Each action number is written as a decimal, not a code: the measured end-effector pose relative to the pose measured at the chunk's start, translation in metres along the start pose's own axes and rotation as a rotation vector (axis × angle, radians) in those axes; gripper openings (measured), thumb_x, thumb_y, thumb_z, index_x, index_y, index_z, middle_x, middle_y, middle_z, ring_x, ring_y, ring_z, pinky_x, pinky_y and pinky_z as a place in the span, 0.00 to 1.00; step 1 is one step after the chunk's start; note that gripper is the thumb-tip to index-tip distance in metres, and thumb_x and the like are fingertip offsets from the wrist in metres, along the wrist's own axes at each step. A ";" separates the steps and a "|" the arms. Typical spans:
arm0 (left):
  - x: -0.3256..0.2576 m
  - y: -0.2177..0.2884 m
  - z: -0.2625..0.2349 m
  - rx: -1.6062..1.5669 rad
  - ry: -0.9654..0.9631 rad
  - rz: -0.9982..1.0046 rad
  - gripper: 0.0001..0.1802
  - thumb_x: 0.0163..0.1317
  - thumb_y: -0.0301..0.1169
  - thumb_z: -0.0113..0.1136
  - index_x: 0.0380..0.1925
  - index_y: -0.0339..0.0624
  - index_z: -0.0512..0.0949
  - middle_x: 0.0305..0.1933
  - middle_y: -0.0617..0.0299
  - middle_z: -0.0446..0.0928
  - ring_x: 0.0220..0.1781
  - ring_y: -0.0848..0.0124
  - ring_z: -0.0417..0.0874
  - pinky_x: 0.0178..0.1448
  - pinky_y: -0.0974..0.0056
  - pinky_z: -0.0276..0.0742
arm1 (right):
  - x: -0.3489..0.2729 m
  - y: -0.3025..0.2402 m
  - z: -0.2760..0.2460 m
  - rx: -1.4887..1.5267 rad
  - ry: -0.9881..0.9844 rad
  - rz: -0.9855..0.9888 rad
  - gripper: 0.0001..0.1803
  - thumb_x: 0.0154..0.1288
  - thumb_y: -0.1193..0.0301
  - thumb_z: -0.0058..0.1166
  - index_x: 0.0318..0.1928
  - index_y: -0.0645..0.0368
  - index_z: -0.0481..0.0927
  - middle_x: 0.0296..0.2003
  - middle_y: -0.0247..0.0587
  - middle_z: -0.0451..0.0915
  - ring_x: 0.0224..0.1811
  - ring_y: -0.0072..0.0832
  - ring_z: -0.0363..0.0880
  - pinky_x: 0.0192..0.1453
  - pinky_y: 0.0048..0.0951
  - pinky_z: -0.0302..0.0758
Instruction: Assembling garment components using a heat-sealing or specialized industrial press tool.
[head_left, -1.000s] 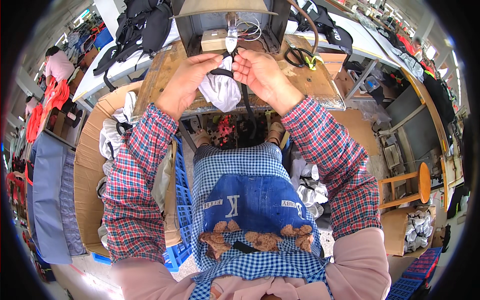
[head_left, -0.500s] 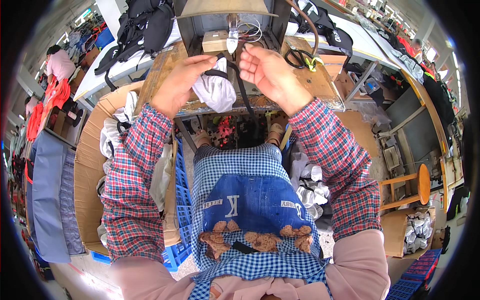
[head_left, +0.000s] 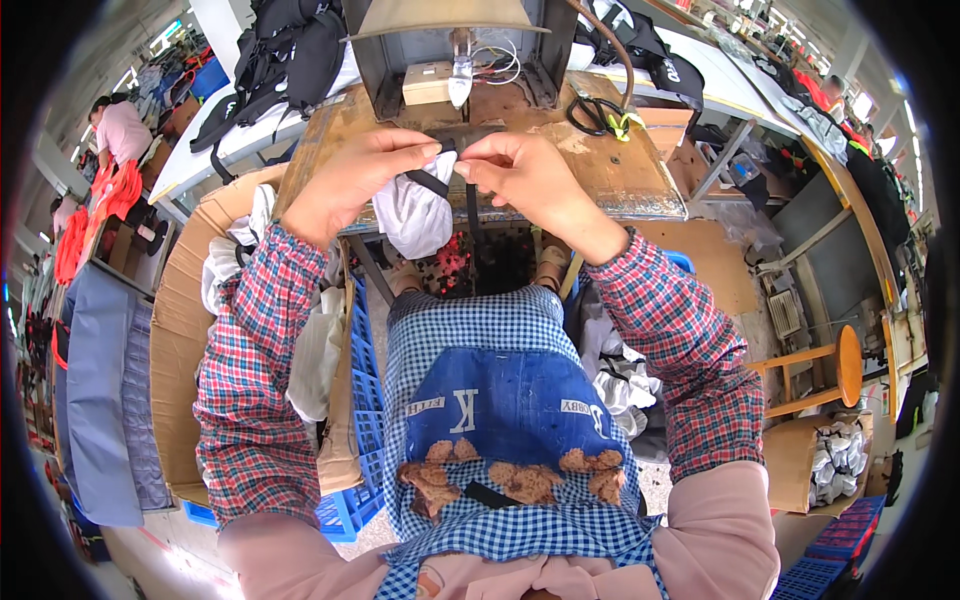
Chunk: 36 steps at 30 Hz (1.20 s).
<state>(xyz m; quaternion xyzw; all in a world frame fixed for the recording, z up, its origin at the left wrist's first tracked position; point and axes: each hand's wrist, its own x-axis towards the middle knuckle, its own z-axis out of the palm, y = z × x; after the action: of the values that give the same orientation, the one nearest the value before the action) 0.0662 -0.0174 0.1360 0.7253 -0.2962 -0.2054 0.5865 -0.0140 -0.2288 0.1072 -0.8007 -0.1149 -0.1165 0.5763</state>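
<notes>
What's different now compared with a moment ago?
The left hand and right hand have drawn toward the body, bringing the white cloth along and slightly left. The right fingers, apparently off the black strap half a second ago, now seem to pinch it. The scissors and stool stayed put.

it's a textile workshop: a metal housing (head_left: 445, 17) stands on a worn wooden table (head_left: 632, 182), black bags (head_left: 285, 60) lie on a white table (head_left: 184, 163), white cloth (head_left: 838, 460) fills a cardboard box (head_left: 788, 462).

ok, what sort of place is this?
Likely a sewing or bag-making workshop: black strapped goods piled on a white table, a cardboard box of white cloth pieces, and a black-strapped white fabric piece between the left hand and right hand.
</notes>
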 end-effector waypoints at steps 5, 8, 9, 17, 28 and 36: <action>0.007 0.003 -0.002 0.054 0.026 -0.005 0.17 0.64 0.36 0.64 0.46 0.35 0.81 0.43 0.66 0.82 0.46 0.79 0.78 0.53 0.73 0.70 | 0.012 0.004 -0.003 0.157 -0.058 0.091 0.12 0.68 0.66 0.57 0.46 0.60 0.82 0.33 0.30 0.81 0.33 0.14 0.77 0.33 0.17 0.76; 0.012 0.005 -0.004 0.023 0.039 -0.046 0.18 0.64 0.37 0.63 0.47 0.35 0.80 0.43 0.67 0.81 0.46 0.79 0.77 0.53 0.73 0.70 | 0.015 0.004 -0.004 0.236 -0.022 0.124 0.12 0.68 0.66 0.56 0.46 0.60 0.81 0.34 0.30 0.81 0.35 0.15 0.77 0.35 0.18 0.76; 0.014 0.006 -0.005 0.012 0.023 -0.064 0.19 0.65 0.36 0.62 0.49 0.35 0.79 0.44 0.67 0.81 0.47 0.78 0.77 0.53 0.72 0.70 | 0.017 0.003 -0.004 0.256 0.003 0.146 0.12 0.68 0.66 0.56 0.46 0.60 0.81 0.34 0.30 0.81 0.35 0.16 0.77 0.36 0.19 0.76; 0.025 0.011 -0.003 -0.018 0.071 -0.026 0.16 0.62 0.37 0.64 0.43 0.35 0.82 0.40 0.65 0.83 0.43 0.78 0.79 0.49 0.71 0.70 | 0.031 0.007 -0.006 0.424 0.051 0.158 0.11 0.67 0.67 0.56 0.44 0.61 0.81 0.34 0.32 0.81 0.36 0.18 0.78 0.38 0.21 0.78; 0.033 0.013 -0.006 -0.062 0.079 -0.017 0.17 0.62 0.36 0.64 0.45 0.34 0.82 0.42 0.63 0.82 0.43 0.76 0.80 0.48 0.71 0.72 | 0.039 0.007 -0.010 0.488 0.071 0.143 0.11 0.68 0.68 0.56 0.45 0.62 0.80 0.35 0.32 0.81 0.35 0.17 0.78 0.39 0.20 0.78; 0.015 0.016 -0.003 -0.119 0.078 -0.054 0.19 0.64 0.33 0.62 0.51 0.33 0.78 0.47 0.61 0.81 0.48 0.75 0.80 0.53 0.70 0.74 | 0.018 -0.001 -0.013 0.527 0.036 0.138 0.15 0.69 0.65 0.56 0.50 0.62 0.78 0.40 0.34 0.81 0.41 0.19 0.78 0.44 0.22 0.77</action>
<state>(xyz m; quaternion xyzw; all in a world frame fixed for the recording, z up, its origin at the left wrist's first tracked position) 0.0767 -0.0277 0.1527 0.7043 -0.2406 -0.2099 0.6341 0.0021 -0.2400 0.1183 -0.6269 -0.0762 -0.0573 0.7733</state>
